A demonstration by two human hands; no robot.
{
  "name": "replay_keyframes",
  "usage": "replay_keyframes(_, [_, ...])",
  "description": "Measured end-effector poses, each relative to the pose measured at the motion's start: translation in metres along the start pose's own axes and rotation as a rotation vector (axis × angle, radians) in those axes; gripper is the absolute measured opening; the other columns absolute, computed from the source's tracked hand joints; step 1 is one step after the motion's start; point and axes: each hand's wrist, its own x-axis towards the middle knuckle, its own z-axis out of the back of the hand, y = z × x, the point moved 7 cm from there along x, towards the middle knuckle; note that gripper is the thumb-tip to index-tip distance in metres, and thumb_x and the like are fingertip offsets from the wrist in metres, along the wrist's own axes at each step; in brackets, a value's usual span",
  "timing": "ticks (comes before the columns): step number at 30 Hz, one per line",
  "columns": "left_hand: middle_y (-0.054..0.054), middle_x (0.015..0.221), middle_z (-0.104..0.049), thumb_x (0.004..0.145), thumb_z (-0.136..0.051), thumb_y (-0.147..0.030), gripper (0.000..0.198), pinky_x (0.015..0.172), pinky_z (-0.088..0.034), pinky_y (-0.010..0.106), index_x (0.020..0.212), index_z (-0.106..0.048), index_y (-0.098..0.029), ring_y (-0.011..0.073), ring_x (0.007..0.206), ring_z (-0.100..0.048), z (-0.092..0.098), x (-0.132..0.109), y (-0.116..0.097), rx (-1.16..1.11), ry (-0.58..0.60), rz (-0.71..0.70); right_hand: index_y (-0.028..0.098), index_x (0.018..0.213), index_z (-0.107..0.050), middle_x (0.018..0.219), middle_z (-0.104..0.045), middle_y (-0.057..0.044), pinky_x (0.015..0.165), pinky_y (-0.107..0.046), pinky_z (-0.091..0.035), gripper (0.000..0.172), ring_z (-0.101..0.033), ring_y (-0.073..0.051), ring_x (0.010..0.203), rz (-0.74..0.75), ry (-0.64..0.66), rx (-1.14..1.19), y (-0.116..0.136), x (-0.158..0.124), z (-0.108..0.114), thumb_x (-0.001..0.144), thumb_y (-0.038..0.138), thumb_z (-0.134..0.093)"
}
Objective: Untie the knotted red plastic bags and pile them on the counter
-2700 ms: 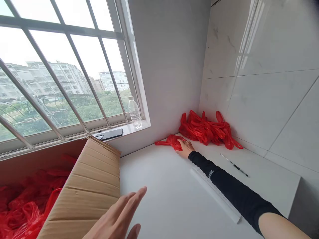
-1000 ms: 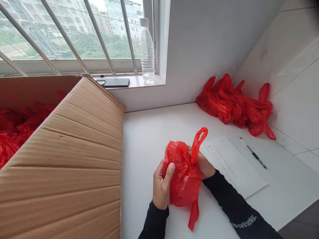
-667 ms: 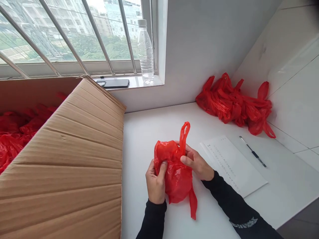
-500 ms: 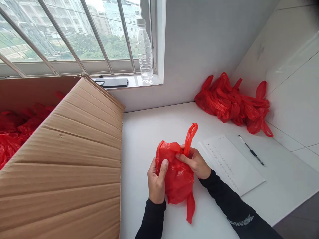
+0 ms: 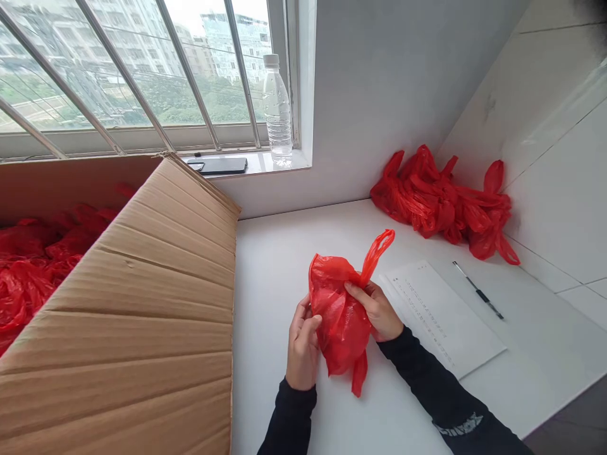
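Between my hands, above the white table, is a red plastic bag, gathered into a bundle. One looped handle sticks up at its upper right, and a strip hangs from its lower end. My left hand grips the bag's left edge, thumb in front and fingers partly hidden behind. My right hand pinches the bag just below the upright loop, its thumb pressed on the front. What is inside the bag, if anything, cannot be made out.
A large cardboard box with red plastic bags inside stands at left. More red bags lie heaped against the back wall. A written sheet and a pen lie at right. A bottle and phone rest on the sill.
The bag has risen slightly and shifted right, its loop leaning further right. My left hand has slid lower along the bag's left edge. The camera view has tilted up a little.
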Motion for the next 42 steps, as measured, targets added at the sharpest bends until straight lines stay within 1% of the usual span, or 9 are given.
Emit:
replay_keyframes(2, [0.009,0.123,-0.064,0.077,-0.060,-0.016,0.048,0.089,-0.049,0.033,0.124,-0.058,-0.021,0.0261,0.110,-0.060,-0.002,0.001,0.002,0.075,0.055,0.004,0.023,0.094,-0.070,0.092,-0.073,-0.005,0.079,-0.039,-0.052,0.024,-0.066,-0.027,0.086,-0.016,-0.040,0.068,-0.001,0.002,0.004,0.081,0.043,-0.071])
replay_keyframes(5, [0.008,0.124,-0.064,0.073,-0.059,-0.010,0.053,0.091,-0.049,0.033,0.125,-0.057,-0.022,0.0260,0.112,-0.060,0.000,0.001,0.001,0.124,0.043,-0.025,0.024,0.097,-0.069,0.098,-0.072,-0.005,0.084,-0.039,-0.051,0.022,-0.067,-0.026,0.091,-0.043,0.001,0.095,0.002,0.001,0.001,0.084,0.041,-0.069])
replay_keyframes(9, [0.009,0.121,-0.066,0.077,-0.068,-0.018,0.054,0.090,-0.050,0.035,0.128,-0.053,-0.022,0.0261,0.108,-0.064,0.004,0.001,-0.005,0.039,-0.062,-0.054,0.026,0.110,-0.064,0.111,-0.069,-0.005,0.092,-0.039,-0.049,0.030,-0.065,-0.025,0.099,-0.058,0.115,0.025,0.007,-0.003,-0.008,0.083,0.037,-0.071])
replay_keyframes(12, [0.010,0.116,-0.068,0.078,-0.070,-0.025,0.056,0.090,-0.050,0.036,0.130,-0.051,-0.022,0.0266,0.106,-0.065,0.006,0.000,-0.006,0.011,-0.106,-0.044,0.025,0.109,-0.064,0.107,-0.070,-0.005,0.088,-0.039,-0.051,0.033,-0.066,-0.025,0.095,-0.067,0.129,-0.036,0.004,-0.004,-0.007,0.079,0.033,-0.075])
replay_keyframes(19, [0.010,0.125,-0.062,0.072,-0.067,-0.010,0.081,0.090,-0.050,0.036,0.144,-0.035,-0.026,0.0265,0.109,-0.062,-0.007,-0.001,0.002,0.129,0.106,-0.028,0.023,0.102,-0.066,0.097,-0.071,-0.004,0.083,-0.036,-0.052,0.027,-0.066,-0.024,0.089,-0.022,0.023,0.016,0.003,0.001,0.006,0.078,0.032,-0.075])
replay_keyframes(23, [0.010,0.128,-0.061,0.074,-0.071,-0.013,0.074,0.098,-0.047,0.039,0.141,-0.042,-0.026,0.0271,0.116,-0.058,-0.004,0.000,-0.004,0.148,0.077,-0.106,0.026,0.108,-0.064,0.108,-0.068,-0.004,0.089,-0.037,-0.050,0.027,-0.063,-0.024,0.100,-0.032,0.096,-0.011,0.009,-0.002,-0.002,0.083,0.035,-0.070])
replay_keyframes(27, [0.009,0.119,-0.065,0.074,-0.075,-0.019,0.066,0.093,-0.050,0.037,0.135,-0.049,-0.024,0.0250,0.110,-0.060,0.006,0.003,-0.006,0.129,0.023,-0.135,0.026,0.110,-0.062,0.103,-0.068,-0.003,0.089,-0.038,-0.050,0.029,-0.064,-0.022,0.096,-0.039,0.166,-0.056,0.011,-0.005,-0.008,0.083,0.034,-0.071])
replay_keyframes(33, [0.008,0.114,-0.067,0.076,-0.075,-0.024,0.050,0.090,-0.051,0.036,0.123,-0.057,-0.021,0.0236,0.104,-0.063,0.009,0.003,-0.002,0.168,-0.003,-0.119,0.024,0.108,-0.063,0.103,-0.069,-0.004,0.089,-0.040,-0.051,0.027,-0.066,-0.024,0.094,-0.030,0.135,-0.049,0.005,-0.002,-0.002,0.083,0.033,-0.071])
replay_keyframes(42, [0.009,0.105,-0.071,0.080,-0.071,-0.030,0.031,0.083,-0.052,0.036,0.108,-0.062,-0.018,0.0245,0.094,-0.066,0.003,0.000,-0.001,0.232,0.051,-0.045,0.024,0.106,-0.065,0.108,-0.070,-0.006,0.092,-0.040,-0.050,0.025,-0.065,-0.026,0.100,-0.018,0.099,-0.021,-0.001,0.000,-0.001,0.086,0.039,-0.067])
